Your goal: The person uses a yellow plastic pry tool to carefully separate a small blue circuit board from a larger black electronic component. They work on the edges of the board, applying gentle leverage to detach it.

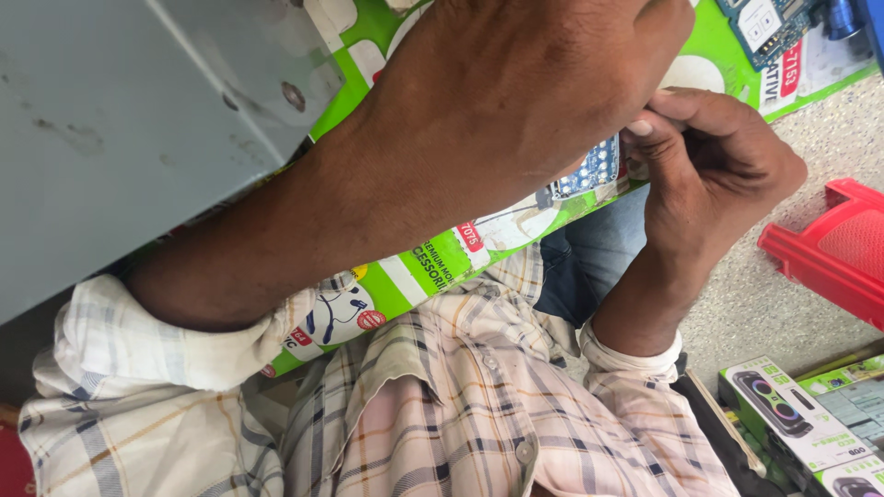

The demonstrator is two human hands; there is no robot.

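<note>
Left hand [516,83] covers most of the small blue circuit board [591,168]; only one corner with rows of solder pads shows, just under the palm edge, lying on the green printed sheet [433,267] across the lap. Left fingers are hidden behind the hand's back, so can't tell if they clamp the board or only press it down. Right hand [714,170] is pinched shut, thumb and forefinger tips [645,124] together right at the left hand's edge, just above the board; whatever sits in the pinch is too small to see, so can't say what it grips. To do this well, my read: keep the left hand bearing flat so the board can't skate on the glossy sheet, brace both wrists together, work in small moves, stay off the pads. Orientation: the visible strip runs up-right to down-left, roughly parallel to the sheet's edge, pad side up; true long axis uncertain, most of it hidden. A second board [769,23] lies well apart at top right.
</note>
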